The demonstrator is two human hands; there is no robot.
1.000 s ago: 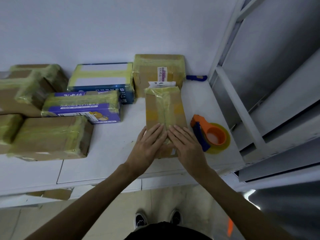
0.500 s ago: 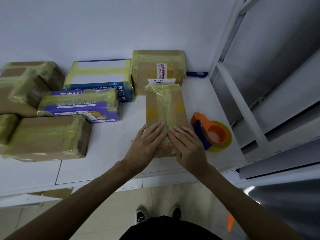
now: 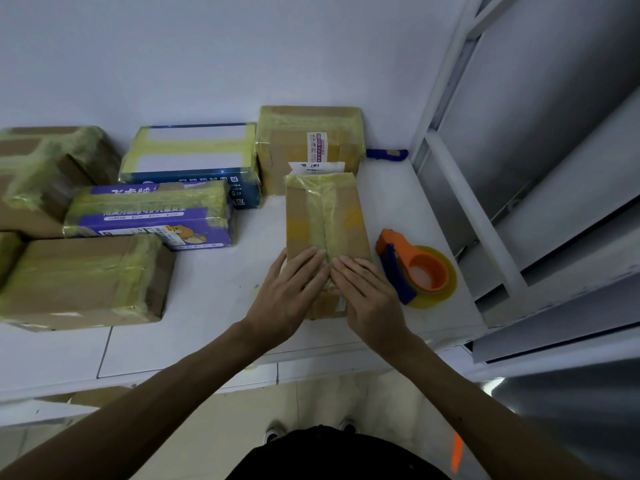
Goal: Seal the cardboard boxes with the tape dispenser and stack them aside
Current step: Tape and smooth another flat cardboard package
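Both the left hand (image 3: 289, 292) and right hand (image 3: 369, 296) lie flat, fingers (image 3: 311, 259) spread, pressing the small cardboard box (image 3: 325, 216) on the table (image 3: 214, 292) beside the tape dispenser (image 3: 415, 268). It looks light and stiff, its tape slick; gripping the long sides seems best.

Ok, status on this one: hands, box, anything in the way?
Left hand and right hand flat on narrow box, pressing tape. Tape dispenser idle beside right hand. Nothing in the way.
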